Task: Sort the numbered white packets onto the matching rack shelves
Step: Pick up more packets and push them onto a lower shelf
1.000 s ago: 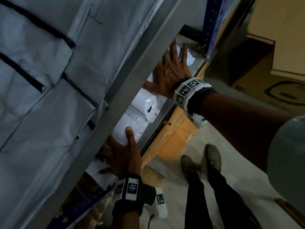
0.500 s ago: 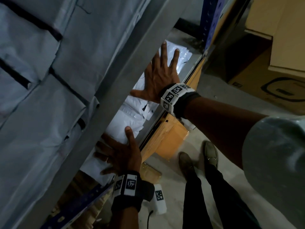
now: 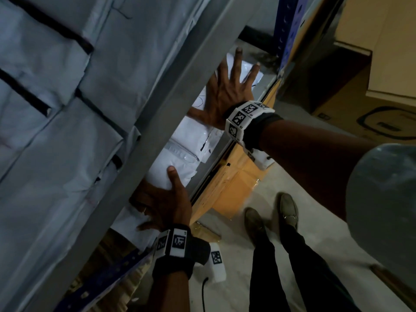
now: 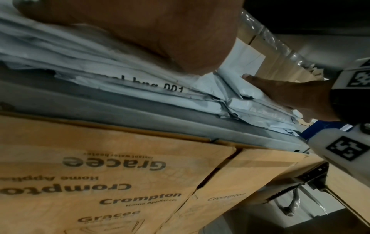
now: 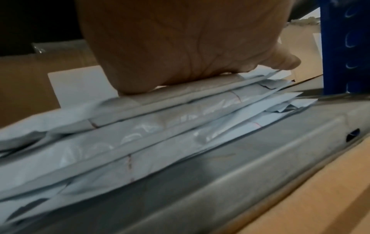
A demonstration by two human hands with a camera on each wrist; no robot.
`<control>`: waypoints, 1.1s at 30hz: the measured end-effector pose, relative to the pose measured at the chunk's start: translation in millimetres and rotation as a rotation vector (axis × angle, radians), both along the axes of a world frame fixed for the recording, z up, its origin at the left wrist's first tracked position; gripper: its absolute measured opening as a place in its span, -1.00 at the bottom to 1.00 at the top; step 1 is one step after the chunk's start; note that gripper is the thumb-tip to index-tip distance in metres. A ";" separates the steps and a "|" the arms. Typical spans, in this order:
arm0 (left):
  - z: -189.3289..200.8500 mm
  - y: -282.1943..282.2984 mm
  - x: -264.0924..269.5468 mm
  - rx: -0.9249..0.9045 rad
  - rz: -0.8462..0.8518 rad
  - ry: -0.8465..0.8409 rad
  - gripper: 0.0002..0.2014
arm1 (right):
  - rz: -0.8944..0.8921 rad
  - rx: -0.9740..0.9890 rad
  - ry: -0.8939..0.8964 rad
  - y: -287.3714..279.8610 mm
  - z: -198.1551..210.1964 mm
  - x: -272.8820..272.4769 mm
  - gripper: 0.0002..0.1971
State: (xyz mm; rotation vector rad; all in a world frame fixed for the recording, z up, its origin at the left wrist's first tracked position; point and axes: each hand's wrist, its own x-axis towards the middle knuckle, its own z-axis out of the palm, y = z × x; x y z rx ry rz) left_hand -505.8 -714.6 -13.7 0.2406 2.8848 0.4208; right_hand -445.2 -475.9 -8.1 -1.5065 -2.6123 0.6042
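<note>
Grey concrete floor [image 3: 281, 183] lies under my shoes, and a metal rack with blue uprights [image 3: 287, 30] stands before me. On its grey shelf [image 5: 250, 161], behind the front edge, the white packets [image 5: 140, 134] lie in a low, untidy stack. My left hand [image 3: 165, 204] lies flat on the packets near the shelf's left end, fingers spread. My right hand [image 3: 227, 91] presses flat on the stack toward the right end, near the blue upright, fingers spread wide too. One packet shows black writing that ends with "001" [image 4: 173, 88]; the rest I cannot read. Under the shelf stand brown cartons [image 4: 112, 182] printed "Crompton Home Appliances" and "Gracee". More white packets [image 3: 56, 97] fill the shelf above.
</note>
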 end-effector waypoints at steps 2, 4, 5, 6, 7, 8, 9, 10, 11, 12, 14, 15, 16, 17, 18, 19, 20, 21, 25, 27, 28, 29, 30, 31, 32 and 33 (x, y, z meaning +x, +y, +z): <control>-4.4 -1.3 0.3 -0.010 -0.010 0.011 -0.06 | 0.014 -0.001 -0.022 0.8 -2.5 -0.4 0.39; -5.5 -1.1 1.1 -0.025 -0.015 0.017 -0.07 | 0.018 -0.007 -0.035 1.3 -3.6 -1.5 0.39; -5.3 -0.3 1.1 -0.034 -0.012 0.019 -0.07 | 0.018 -0.011 -0.040 1.8 -3.9 -2.3 0.40; -4.8 0.5 1.0 -0.042 -0.007 0.018 -0.08 | 0.019 -0.014 -0.043 2.3 -4.1 -2.8 0.39; -4.7 1.5 0.7 -0.050 -0.003 0.016 -0.08 | 0.019 -0.014 -0.044 2.3 -4.7 -2.9 0.39; -4.7 2.4 0.7 -0.060 -0.002 0.017 -0.09 | 0.020 -0.012 -0.045 2.3 -5.1 -2.0 0.39; -4.5 3.2 0.5 -0.068 -0.002 0.020 -0.09 | 0.020 -0.011 -0.048 1.9 -5.4 -1.1 0.39; -4.7 3.5 0.5 -0.074 -0.003 0.019 -0.09 | 0.022 -0.013 -0.050 1.6 -6.1 -0.3 0.39; -4.6 3.8 0.7 -0.079 -0.006 0.014 -0.09 | 0.024 -0.015 -0.049 0.9 -6.2 0.6 0.39; -4.6 3.9 0.3 -0.087 -0.012 0.006 -0.09 | 0.028 -0.014 -0.047 0.8 -6.8 0.8 0.40; -2.6 2.2 -1.5 -0.110 -0.033 -0.001 -0.06 | 0.029 -0.018 -0.050 1.1 -4.8 -0.9 0.40; 1.1 0.6 -1.9 -0.121 -0.053 0.004 -0.06 | 0.020 -0.027 -0.049 1.2 -2.3 -2.6 0.40; 5.9 -0.9 -1.3 -0.122 -0.081 0.016 -0.06 | 0.001 -0.033 -0.040 1.3 1.3 -4.0 0.40; 11.1 -2.2 -0.4 -0.113 -0.108 0.026 -0.07 | -0.023 -0.037 -0.024 0.5 4.8 -5.2 0.41; 16.3 -3.4 1.4 -0.100 -0.124 0.033 -0.08 | -0.040 -0.039 -0.008 -0.5 7.6 -6.7 0.42; 20.1 -4.0 2.5 -0.087 -0.124 0.037 -0.10 | -0.046 -0.040 0.000 -2.4 8.8 -8.2 0.42; 21.7 -4.9 3.7 -0.074 -0.119 0.035 -0.10 | -0.047 -0.039 0.001 -5.0 7.7 -8.7 0.42; 20.4 -5.8 4.7 -0.064 -0.114 0.027 -0.10 | -0.048 -0.032 -0.002 -7.8 5.3 -7.9 0.42; 4.4 -8.1 5.8 -0.113 -0.136 -0.001 -0.04 | -0.059 0.004 -0.037 -11.9 -9.6 -8.0 0.40; -0.2 -6.7 3.5 -0.122 -0.153 0.019 -0.04 | -0.056 0.017 -0.049 -9.6 -13.1 -12.1 0.41; -0.7 -6.3 2.3 -0.125 -0.155 0.025 -0.03 | -0.057 0.016 -0.057 -9.3 -12.7 -13.1 0.42; -1.6 -6.5 0.6 -0.131 -0.159 0.029 -0.02 | -0.059 0.013 -0.060 -9.4 -12.3 -13.7 0.42; -2.2 -7.3 -1.0 -0.139 -0.166 0.032 -0.01 | -0.060 0.014 -0.060 -9.7 -12.6 -14.1 0.41; -2.3 -7.3 -1.4 -0.143 -0.171 0.038 0.01 | -0.057 0.017 -0.063 -10.1 -13.1 -14.5 0.41; -1.9 -7.0 -0.6 -0.143 -0.175 0.041 0.03 | -0.054 0.019 -0.068 -10.5 -13.3 -14.2 0.40; -1.7 -6.6 0.8 -0.141 -0.178 0.044 0.03 | -0.052 0.022 -0.070 -10.6 -13.9 -13.8 0.39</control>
